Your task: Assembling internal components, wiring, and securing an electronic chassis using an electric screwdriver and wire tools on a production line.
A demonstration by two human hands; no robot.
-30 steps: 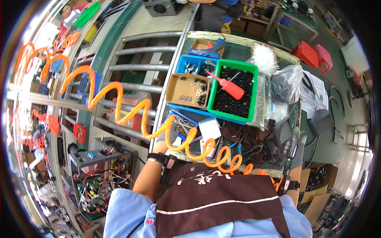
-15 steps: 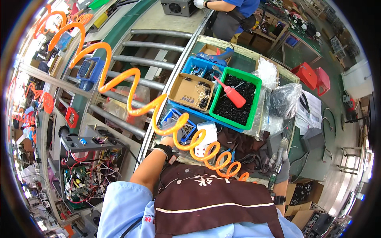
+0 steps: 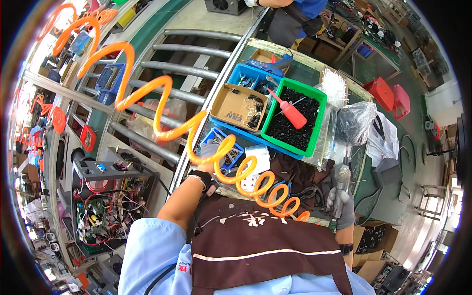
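Worker at parts bench (image 3: 306, 66), both hands gloved in grey. R hand (image 3: 339, 202), on bench's right side, is closed round slim powered driver (image 3: 342, 177), bit pointing away from body, prob. so it clears apron (image 3: 265, 246). L hand (image 3: 209, 151) reaches into small blue tray (image 3: 238, 157) w/ loose metal hardware, nr. left edge of bench; fingers partly hidden by hose & tray, so can't tell whether they pinch anything or stand apart. Tray sits close to body, prob. b/c small bits need a short reach. Orange coiled hose (image 3: 199, 160) crosses in front of L hand; coils presumably give slack, but any link to driver can't be made out. Beyond tray: open cardboard box (image 3: 231, 103) w/ rings & black bits, then green bin (image 3: 318, 123) of small black parts, walls seemingly keeping kinds from mixing. Red squeeze bottle (image 3: 295, 117) lies atop black parts, nozzle toward far left, prob. parked there to save bench space. From where I stand, blue pistol-shaped tool (image 3: 273, 65) lies at far end, likely out of the way. Open chassis (image 3: 110, 169), wiring exposed, stands off left, well apart from both hands, open side presumably left for access
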